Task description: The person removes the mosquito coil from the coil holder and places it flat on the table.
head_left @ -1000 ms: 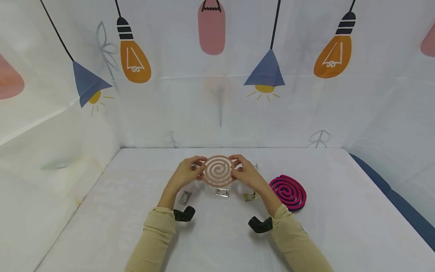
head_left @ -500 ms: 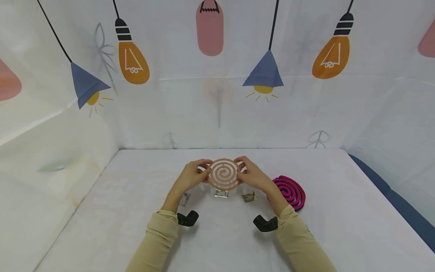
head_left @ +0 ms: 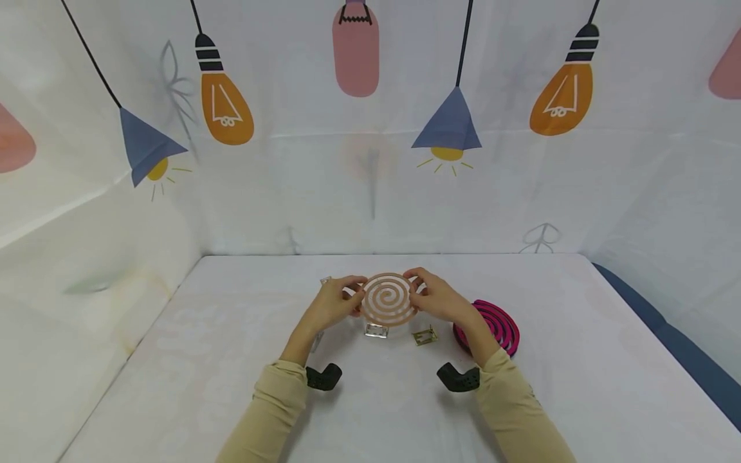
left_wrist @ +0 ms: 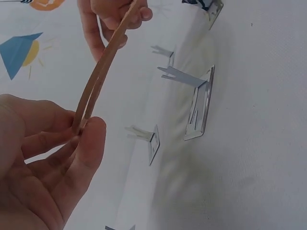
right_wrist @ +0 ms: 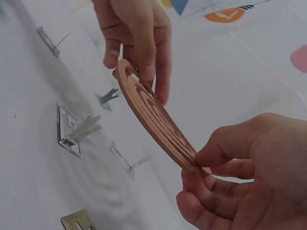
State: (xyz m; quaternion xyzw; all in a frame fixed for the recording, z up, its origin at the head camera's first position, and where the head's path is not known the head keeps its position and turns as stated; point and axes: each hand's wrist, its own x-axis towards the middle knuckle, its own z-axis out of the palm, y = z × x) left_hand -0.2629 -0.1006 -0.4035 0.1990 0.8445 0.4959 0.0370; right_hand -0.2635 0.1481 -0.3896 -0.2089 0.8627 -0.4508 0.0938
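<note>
A round brown mosquito coil (head_left: 388, 298) is held up over the table, between my two hands. In the left wrist view it shows edge-on as two thin layers with a narrow slit between them. My left hand (head_left: 332, 305) pinches its left rim between thumb and fingers. At the opposite rim my right hand (head_left: 441, 299) pinches it the same way, seen closely in the right wrist view. Below the coil lies a silver metal coil stand (head_left: 376, 330) with raised prongs. A gold-coloured coil stand (head_left: 425, 336) sits to its right.
A pink and dark mosquito coil (head_left: 496, 325) lies on the white table (head_left: 173, 386), partly behind my right forearm. More silver stands, such as one stand (left_wrist: 152, 144) in the left wrist view, stand around the hands. A printed white sheet (head_left: 278, 193) hangs behind the table.
Both hands have shifted to the right with the brown mosquito coil between them. The grip at each rim looks the same, and the stands have stayed in place.
</note>
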